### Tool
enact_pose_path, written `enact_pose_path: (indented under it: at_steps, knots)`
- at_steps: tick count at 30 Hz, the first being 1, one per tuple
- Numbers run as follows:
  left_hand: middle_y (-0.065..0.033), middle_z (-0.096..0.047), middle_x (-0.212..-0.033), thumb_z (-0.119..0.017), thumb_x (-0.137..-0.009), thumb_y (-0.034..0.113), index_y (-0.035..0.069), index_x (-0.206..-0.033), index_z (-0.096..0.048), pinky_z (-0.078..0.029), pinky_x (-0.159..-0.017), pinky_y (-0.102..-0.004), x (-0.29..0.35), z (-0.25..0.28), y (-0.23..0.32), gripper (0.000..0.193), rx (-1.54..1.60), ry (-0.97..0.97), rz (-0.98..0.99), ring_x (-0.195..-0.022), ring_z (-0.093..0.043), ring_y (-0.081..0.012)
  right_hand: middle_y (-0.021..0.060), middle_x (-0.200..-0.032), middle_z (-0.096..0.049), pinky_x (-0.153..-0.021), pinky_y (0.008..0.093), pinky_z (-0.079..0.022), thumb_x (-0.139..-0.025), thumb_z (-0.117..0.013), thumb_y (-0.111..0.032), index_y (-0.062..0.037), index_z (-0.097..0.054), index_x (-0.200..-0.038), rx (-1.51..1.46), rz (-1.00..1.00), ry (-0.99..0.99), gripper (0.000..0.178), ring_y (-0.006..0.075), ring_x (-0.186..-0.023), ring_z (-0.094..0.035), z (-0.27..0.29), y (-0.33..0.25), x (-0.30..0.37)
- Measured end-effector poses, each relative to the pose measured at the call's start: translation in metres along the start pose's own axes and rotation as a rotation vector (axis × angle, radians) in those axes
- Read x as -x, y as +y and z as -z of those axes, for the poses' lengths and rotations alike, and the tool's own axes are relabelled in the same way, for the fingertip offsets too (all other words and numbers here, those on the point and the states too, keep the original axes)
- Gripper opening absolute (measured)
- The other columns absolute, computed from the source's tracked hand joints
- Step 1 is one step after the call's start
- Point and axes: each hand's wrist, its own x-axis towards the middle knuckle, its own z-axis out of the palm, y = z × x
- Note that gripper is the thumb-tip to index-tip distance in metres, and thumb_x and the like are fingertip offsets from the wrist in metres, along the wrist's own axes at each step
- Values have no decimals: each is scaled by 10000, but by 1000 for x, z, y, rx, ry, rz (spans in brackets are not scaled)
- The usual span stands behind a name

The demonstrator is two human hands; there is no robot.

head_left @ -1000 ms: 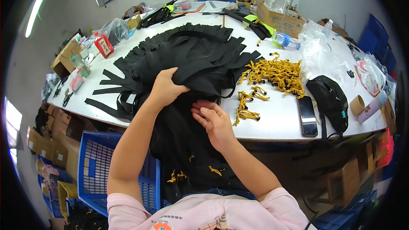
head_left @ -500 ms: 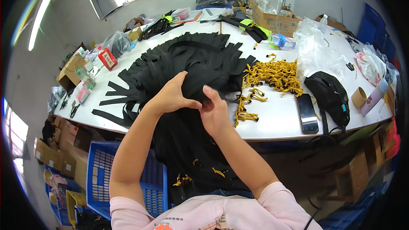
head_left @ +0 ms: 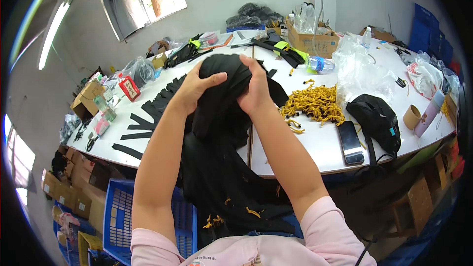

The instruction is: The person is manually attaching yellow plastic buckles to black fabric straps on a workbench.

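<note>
A thick bundle of black fabric strips is lifted up over the table's near side. My left hand grips its left side, with the thumb lying across the front. On the other side my right hand is closed round it, fingers partly hidden behind the fabric. More black strips lie fanned out on the white table to the left of the bundle. Below, black cloth hangs over the table edge onto my lap, with a few yellow cord pieces on it.
To the right are a heap of yellow cords, a phone, a black bag, clear plastic wrap and a purple flask. A red container stands at the left. A blue crate sits below the table edge.
Both hands have moved up and away from me, raising the bundle of black strips off the table. The fan of strips that lay under them is now partly gathered in my hands.
</note>
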Motion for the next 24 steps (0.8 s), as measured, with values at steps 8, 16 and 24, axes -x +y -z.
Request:
enact_pose_path:
  at_steps: [8, 16, 24]
  knots:
    - [-92, -575, -918, -718, -598, 122, 4, -1009, -525, -470, -716, -298, -19, -55, 85, 469, -12, -223, -131, -815, -570, -181, 109, -903, -578, -755, 357, -442, -757, -493, -209, -6, -552, -906, 136, 232, -85, 259, 239, -811, -559, -68, -82, 19]
    - [-89, -596, -850, -687, -608, 94, 9, -933, -564, -471, -679, -274, -22, -128, 110, 358, -229, -279, -198, -733, -582, -168, 93, -966, -555, -787, 320, -426, -795, -495, -209, -12, -515, -987, 183, 432, -103, 275, 211, -888, -533, -64, -122, 56]
    - [-103, -596, -871, -646, -663, 91, -5, -961, -562, -475, -666, -286, 0, -149, 110, 324, -209, -216, -34, -732, -586, -186, 72, -1002, -537, -808, 307, -397, -767, -585, -213, -26, -452, -1092, 383, 622, 96, 398, 178, -949, -491, -41, -133, 79]
